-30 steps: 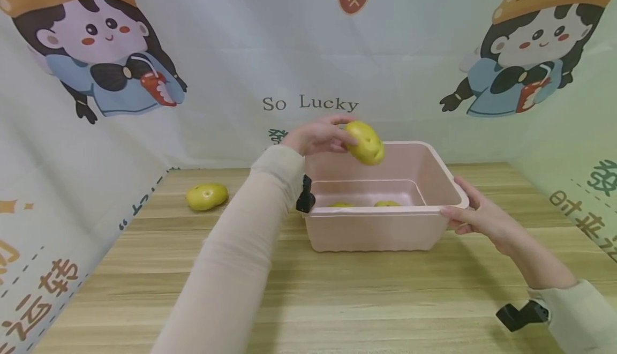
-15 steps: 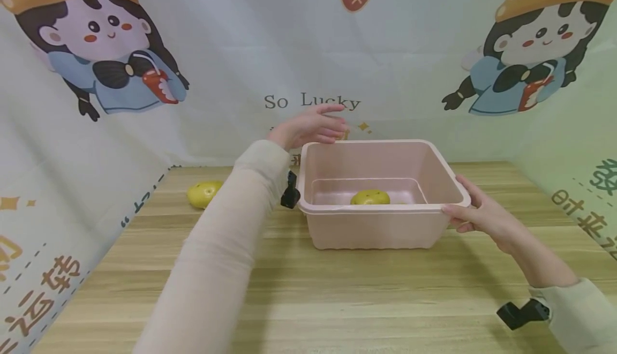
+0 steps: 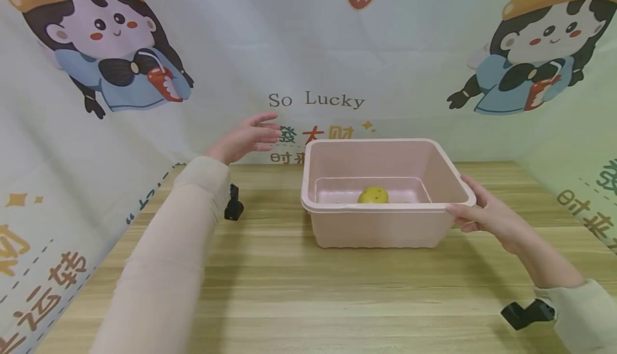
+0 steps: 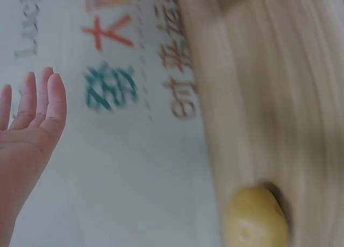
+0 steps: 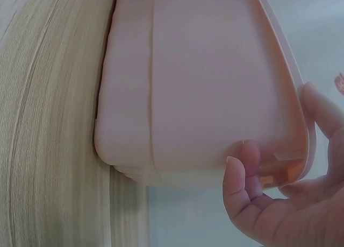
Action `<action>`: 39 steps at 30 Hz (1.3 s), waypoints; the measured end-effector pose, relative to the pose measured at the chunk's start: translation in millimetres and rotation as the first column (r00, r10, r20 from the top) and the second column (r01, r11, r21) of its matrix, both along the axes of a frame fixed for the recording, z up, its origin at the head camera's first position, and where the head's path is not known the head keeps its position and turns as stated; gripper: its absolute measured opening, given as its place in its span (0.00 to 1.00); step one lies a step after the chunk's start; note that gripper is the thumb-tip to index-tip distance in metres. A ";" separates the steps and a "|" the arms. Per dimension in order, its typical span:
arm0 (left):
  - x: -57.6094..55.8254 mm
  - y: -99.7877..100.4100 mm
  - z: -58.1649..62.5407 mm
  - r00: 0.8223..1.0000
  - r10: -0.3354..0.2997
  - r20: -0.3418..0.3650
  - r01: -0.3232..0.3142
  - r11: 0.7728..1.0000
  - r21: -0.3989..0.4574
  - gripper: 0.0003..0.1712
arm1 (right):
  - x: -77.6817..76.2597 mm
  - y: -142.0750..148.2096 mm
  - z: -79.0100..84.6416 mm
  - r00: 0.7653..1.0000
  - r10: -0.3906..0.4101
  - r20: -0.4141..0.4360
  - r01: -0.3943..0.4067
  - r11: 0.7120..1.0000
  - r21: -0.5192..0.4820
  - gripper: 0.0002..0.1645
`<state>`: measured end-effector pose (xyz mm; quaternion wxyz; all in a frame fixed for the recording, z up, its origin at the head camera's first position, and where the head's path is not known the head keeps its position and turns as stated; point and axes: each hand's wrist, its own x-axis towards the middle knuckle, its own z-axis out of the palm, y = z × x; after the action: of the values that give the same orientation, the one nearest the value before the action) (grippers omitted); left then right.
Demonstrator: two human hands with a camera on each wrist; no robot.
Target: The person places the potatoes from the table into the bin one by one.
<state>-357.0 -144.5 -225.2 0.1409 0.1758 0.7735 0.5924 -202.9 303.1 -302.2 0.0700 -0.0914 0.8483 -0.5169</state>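
A pink plastic bin (image 3: pixel 376 230) stands on the table, one yellow potato (image 3: pixel 373 195) showing above its front rim. My right hand (image 3: pixel 491 216) grips the rim at the right corner; in the right wrist view the thumb (image 5: pixel 322 110) lies along the edge and curled fingers (image 5: pixel 244 185) press under it. Left of the bin, my left hand (image 3: pixel 248 138) is raised over the table's far side with fingers extended and nothing in them. Another potato (image 4: pixel 257 217) lies on the tabletop in the left wrist view; my left arm hides it in the head view.
The wooden table (image 3: pixel 308 300) ends at a printed cloth backdrop (image 3: pixel 231 65), which also hangs along both sides. Black wrist mounts (image 3: pixel 527 314) stick out from the sleeves.
My left hand let go of a potato inside the bin, then moved left, away from it. The right hand has kept its grip on the rim.
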 end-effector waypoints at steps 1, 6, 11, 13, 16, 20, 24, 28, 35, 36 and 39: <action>0.5 -7.9 -3.5 1.000 0.011 0.000 -0.011 1.000 -0.005 0.34 | -0.1 0.1 0.0 1.000 0.000 0.000 0.000 1.000 0.001 0.49; 6.3 -40.7 -18.3 0.998 0.059 -0.011 -0.060 0.998 -0.026 0.35 | -0.6 0.3 -0.5 1.000 0.003 -0.004 -0.003 1.000 0.008 0.49; 12.7 -64.7 -32.8 0.991 0.126 -0.046 -0.128 0.990 -0.057 0.36 | -0.3 0.1 -0.7 1.000 0.002 0.005 -0.002 1.000 0.006 0.49; 15.2 -72.9 -38.7 0.988 0.140 -0.060 -0.144 0.987 -0.071 0.37 | -0.4 -0.2 -0.7 1.000 0.002 0.007 -0.002 1.000 0.003 0.49; 18.4 -84.0 -47.4 0.987 0.145 -0.073 -0.150 0.986 -0.074 0.38 | -0.2 -0.1 -0.9 1.000 0.001 0.004 -0.001 1.000 0.002 0.49; 21.3 -99.1 -59.8 0.983 0.170 -0.075 -0.175 0.982 -0.077 0.39 | 0.2 0.0 -0.8 1.000 -0.002 -0.003 0.002 1.000 0.005 0.48; 22.8 -114.2 -73.4 0.974 0.211 -0.082 -0.219 0.969 -0.112 0.39 | 0.7 -0.3 -0.5 1.000 -0.005 0.002 0.005 1.000 0.007 0.48; 22.8 -126.2 -86.5 0.959 0.264 -0.100 -0.277 0.949 -0.149 0.40 | 0.7 -0.8 -0.3 1.000 -0.005 0.004 0.005 1.000 0.011 0.48; 29.1 -140.9 -103.3 0.915 0.355 -0.193 -0.391 0.897 -0.205 0.39 | 0.0 -1.1 -0.3 1.000 0.000 0.004 0.000 1.000 0.007 0.48; 29.9 -142.5 -105.3 0.906 0.370 -0.207 -0.409 0.890 -0.199 0.38 | -0.1 -1.1 -0.3 1.000 -0.002 0.005 0.002 1.000 0.007 0.49; 30.6 -146.8 -111.4 0.884 0.404 -0.236 -0.449 0.873 -0.189 0.37 | 0.1 -0.8 -0.3 1.000 -0.011 0.008 0.011 1.000 0.009 0.49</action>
<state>-326.3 -291.3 -336.6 -0.0477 0.0374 0.8682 0.4926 -202.8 302.3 -302.5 0.0711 -0.0844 0.8508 -0.5138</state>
